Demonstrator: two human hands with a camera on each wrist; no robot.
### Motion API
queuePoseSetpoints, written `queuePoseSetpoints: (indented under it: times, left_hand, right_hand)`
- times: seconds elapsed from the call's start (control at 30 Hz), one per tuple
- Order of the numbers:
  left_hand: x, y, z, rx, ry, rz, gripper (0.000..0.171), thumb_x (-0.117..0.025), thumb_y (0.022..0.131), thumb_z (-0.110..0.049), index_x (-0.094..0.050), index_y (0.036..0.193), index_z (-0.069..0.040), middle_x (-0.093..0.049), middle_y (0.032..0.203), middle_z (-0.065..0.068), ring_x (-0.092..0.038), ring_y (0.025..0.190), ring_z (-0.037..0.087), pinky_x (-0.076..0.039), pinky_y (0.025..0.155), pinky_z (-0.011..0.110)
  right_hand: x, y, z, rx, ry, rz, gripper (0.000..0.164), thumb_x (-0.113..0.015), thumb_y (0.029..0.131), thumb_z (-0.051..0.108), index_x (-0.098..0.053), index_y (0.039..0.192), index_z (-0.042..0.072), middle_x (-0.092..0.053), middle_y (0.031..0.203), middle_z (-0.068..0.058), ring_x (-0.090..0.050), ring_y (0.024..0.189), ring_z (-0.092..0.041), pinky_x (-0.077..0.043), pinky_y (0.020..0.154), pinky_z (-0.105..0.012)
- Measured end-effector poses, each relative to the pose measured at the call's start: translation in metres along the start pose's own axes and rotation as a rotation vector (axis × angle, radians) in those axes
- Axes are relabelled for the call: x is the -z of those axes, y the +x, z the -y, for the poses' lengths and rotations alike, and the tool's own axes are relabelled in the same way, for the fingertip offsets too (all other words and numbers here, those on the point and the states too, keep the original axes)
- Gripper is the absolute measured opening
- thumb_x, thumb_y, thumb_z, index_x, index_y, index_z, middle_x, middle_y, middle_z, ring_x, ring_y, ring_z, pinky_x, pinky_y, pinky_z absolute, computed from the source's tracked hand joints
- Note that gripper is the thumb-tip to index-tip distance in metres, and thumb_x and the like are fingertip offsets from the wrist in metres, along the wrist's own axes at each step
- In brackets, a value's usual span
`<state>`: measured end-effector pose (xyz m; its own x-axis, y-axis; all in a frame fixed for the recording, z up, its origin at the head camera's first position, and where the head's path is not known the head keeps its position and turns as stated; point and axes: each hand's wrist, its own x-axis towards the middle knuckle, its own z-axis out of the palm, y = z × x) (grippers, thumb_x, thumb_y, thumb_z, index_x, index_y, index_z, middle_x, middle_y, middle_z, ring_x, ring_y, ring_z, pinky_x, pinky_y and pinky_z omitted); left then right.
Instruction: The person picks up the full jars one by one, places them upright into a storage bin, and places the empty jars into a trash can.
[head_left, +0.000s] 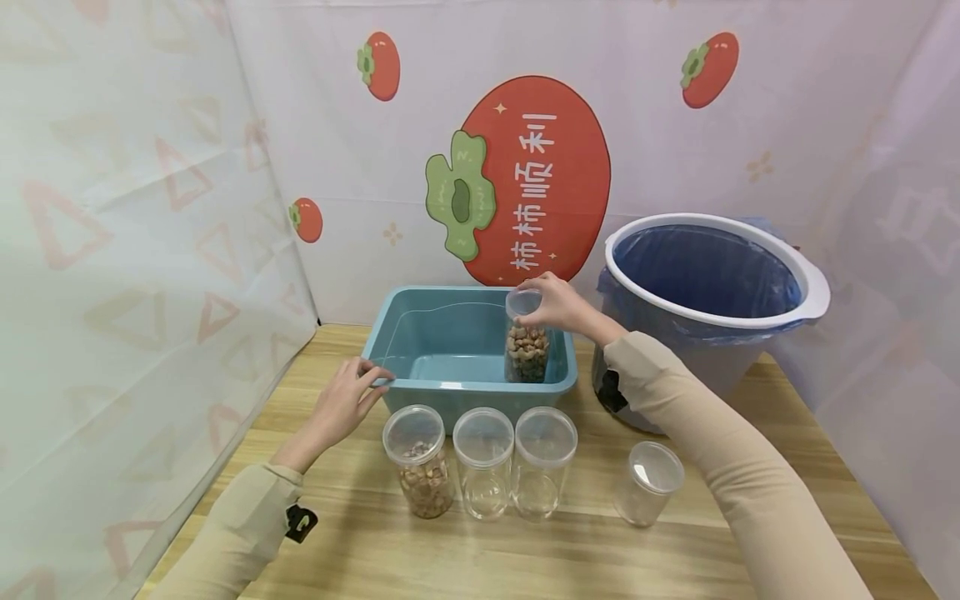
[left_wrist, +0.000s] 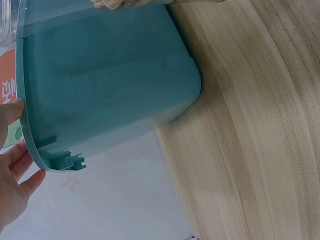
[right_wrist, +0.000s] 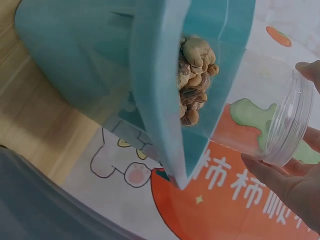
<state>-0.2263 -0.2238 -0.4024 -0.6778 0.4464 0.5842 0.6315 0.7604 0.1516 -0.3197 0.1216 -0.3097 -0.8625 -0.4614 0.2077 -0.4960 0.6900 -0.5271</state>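
My right hand (head_left: 557,305) grips a clear lidded jar (right_wrist: 245,95) around its lid, over the right end of the blue plastic basin (head_left: 480,387). Dried mushrooms (right_wrist: 195,75) fill the jar's lower part, which reaches down inside the basin; its bottom is hidden by the rim in the right wrist view. At the basin's front left corner, my left hand (head_left: 351,398) holds the rim between thumb and fingers. In front of the basin stand a jar with brown pieces (head_left: 424,483) and two clear jars (head_left: 484,467) without visible contents, all lidded.
A smaller clear jar (head_left: 648,487) stands on the wooden table (head_left: 420,558) to the right. Behind it, a large bin (head_left: 697,358) with a white rim and blue liner stands beside the basin. Printed white cloth (head_left: 360,150) hangs at the back and sides.
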Motion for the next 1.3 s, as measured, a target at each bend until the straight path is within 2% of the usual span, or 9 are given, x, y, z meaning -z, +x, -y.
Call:
queuePoseSetpoints:
  times: [0.2, 0.47, 0.87, 1.17, 1.3]
  left_hand:
    - [0.0, 0.0, 0.0, -0.005, 0.001, -0.008, 0.018, -0.067, 0.076, -0.009, -0.062, 0.092, -0.015, -0.051, 0.091, 0.009, -0.046, 0.081, 0.024, -0.038, 0.062, 0.034]
    - [0.001, 0.0, 0.0, -0.021, 0.0, -0.019, 0.018, -0.068, 0.075, -0.008, -0.062, 0.091, -0.014, -0.05, 0.09, 0.009, -0.046, 0.08, 0.023, -0.037, 0.062, 0.034]
    - [0.0, 0.0, -0.002, -0.009, -0.011, -0.017, 0.018, -0.068, 0.075, -0.007, -0.062, 0.091, -0.015, -0.05, 0.09, 0.009, -0.046, 0.081, 0.023, -0.037, 0.063, 0.035]
    - [-0.001, 0.0, -0.001, -0.011, -0.013, -0.022, 0.018, -0.068, 0.075, -0.007, -0.061, 0.091, -0.014, -0.05, 0.09, 0.009, -0.046, 0.08, 0.023, -0.037, 0.062, 0.034]
    - [-0.001, -0.001, -0.001, -0.014, -0.016, -0.027, 0.018, -0.067, 0.075, -0.007, -0.061, 0.091, -0.014, -0.05, 0.09, 0.009, -0.046, 0.079, 0.023, -0.037, 0.062, 0.034]
  right_hand:
    - [-0.01, -0.001, -0.004, -0.004, 0.002, 0.017, 0.053, -0.074, 0.069, 0.023, -0.057, 0.114, 0.0, -0.045, 0.119, -0.021, -0.043, 0.102, -0.031, -0.043, 0.079, -0.045]
    - [-0.021, -0.001, -0.011, 0.015, -0.023, 0.035, 0.051, -0.074, 0.069, 0.022, -0.059, 0.111, 0.0, -0.051, 0.115, -0.02, -0.042, 0.104, -0.031, -0.039, 0.082, -0.047]
    - [-0.028, -0.003, -0.016, -0.008, -0.009, 0.096, 0.052, -0.073, 0.07, 0.022, -0.057, 0.114, -0.001, -0.052, 0.109, -0.018, -0.046, 0.094, -0.027, -0.045, 0.075, -0.04]
    - [-0.032, -0.004, -0.022, 0.003, -0.075, 0.121, 0.053, -0.073, 0.07, 0.024, -0.057, 0.114, -0.001, -0.053, 0.109, -0.018, -0.047, 0.094, -0.028, -0.045, 0.072, -0.037]
    - [-0.03, -0.003, -0.021, -0.018, -0.058, 0.158, 0.054, -0.073, 0.071, 0.025, -0.056, 0.116, 0.0, -0.051, 0.112, -0.019, -0.047, 0.098, -0.029, -0.045, 0.076, -0.039]
